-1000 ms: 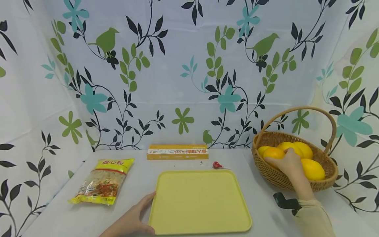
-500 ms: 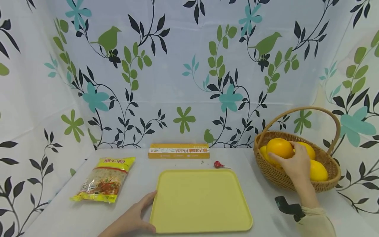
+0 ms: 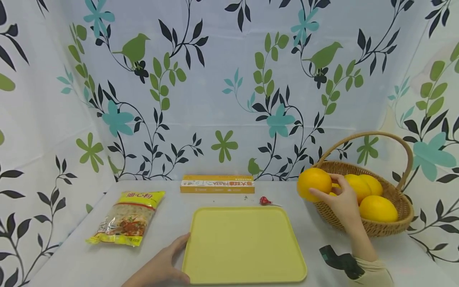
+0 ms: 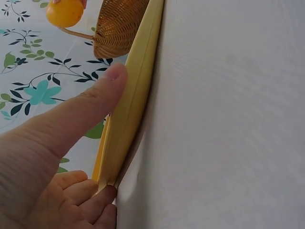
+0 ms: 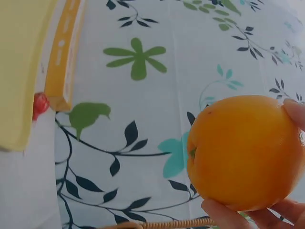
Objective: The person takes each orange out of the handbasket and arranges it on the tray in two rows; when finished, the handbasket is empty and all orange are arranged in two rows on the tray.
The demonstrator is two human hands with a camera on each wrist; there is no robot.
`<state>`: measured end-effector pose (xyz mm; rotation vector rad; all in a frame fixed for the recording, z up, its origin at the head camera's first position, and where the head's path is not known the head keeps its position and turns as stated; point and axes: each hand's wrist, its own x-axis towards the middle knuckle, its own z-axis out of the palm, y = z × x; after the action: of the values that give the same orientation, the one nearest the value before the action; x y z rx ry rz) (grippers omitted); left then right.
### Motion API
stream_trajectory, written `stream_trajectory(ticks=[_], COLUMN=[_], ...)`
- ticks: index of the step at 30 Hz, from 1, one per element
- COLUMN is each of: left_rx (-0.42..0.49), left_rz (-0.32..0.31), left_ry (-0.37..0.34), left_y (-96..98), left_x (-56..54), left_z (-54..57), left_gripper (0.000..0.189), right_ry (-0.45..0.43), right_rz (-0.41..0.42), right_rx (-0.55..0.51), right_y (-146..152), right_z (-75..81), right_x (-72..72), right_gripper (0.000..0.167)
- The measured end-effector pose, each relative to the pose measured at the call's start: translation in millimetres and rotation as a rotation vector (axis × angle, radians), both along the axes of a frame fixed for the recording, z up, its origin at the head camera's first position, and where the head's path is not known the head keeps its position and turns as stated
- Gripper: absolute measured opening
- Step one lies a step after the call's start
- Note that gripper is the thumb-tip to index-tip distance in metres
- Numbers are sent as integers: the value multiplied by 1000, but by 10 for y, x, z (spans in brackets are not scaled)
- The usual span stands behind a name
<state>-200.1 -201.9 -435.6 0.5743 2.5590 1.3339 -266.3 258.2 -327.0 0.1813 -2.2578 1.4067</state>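
Observation:
My right hand [image 3: 346,205] grips an orange [image 3: 313,184] between thumb and fingers, in the air by the left rim of the wicker basket [image 3: 385,229]. Up close in the right wrist view, the orange [image 5: 245,152] shows a small stem end, with fingertips on its far side. Several yellow fruits [image 3: 378,208] lie in the basket. My left hand [image 3: 165,261] touches the left edge of a pale yellow tray [image 3: 245,245], thumb and forefinger spread apart along it. In the left wrist view the thumb lies against the tray's side [image 4: 133,95].
A yellow bag of dry food [image 3: 127,219] lies left of the tray. Behind the tray are an orange pasta box [image 3: 217,186] and a red lollipop [image 3: 264,201]. The basket's tall handle [image 3: 376,133] arches up at the right. A patterned curtain [image 3: 222,99] closes off the back.
My right hand has lifted the orange out of the basket and carried it left, past the rim. The left hand stays at the tray's edge.

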Motion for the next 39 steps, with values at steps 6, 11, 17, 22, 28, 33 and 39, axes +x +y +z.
stream_trajectory(ticks=[6, 11, 17, 22, 28, 33, 39], left_rx=[-27, -13, 16, -4, -10, -19, -14], left_rz=[-10, -32, -17, -33, -13, 13, 23], left_ry=[24, 33, -13, 9, -4, -16, -40], left_y=[-13, 15, 41, 11, -17, -7, 0], left_x=[-33, -63, -47, -47, -33, -22, -31], left_z=[-7, -71, -93, -59, -36, -22, -21], left_gripper=[105, 103, 103, 101, 102, 101, 100], right_ry=[-5, 32, 64, 52, -15, -4, 12], right_rz=[96, 119, 177, 232, 340, 388, 453], right_rx=[-5, -21, -58, -69, -155, -175, -143], right_y=[-362, -566, -777, -1044, -1350, -1564, -1824], right_z=[116, 104, 40, 16, 5, -8, -80], right_x=[79, 53, -31, -83, -114, -145, -212], right_gripper=[61, 60, 58, 59, 59, 57, 53])
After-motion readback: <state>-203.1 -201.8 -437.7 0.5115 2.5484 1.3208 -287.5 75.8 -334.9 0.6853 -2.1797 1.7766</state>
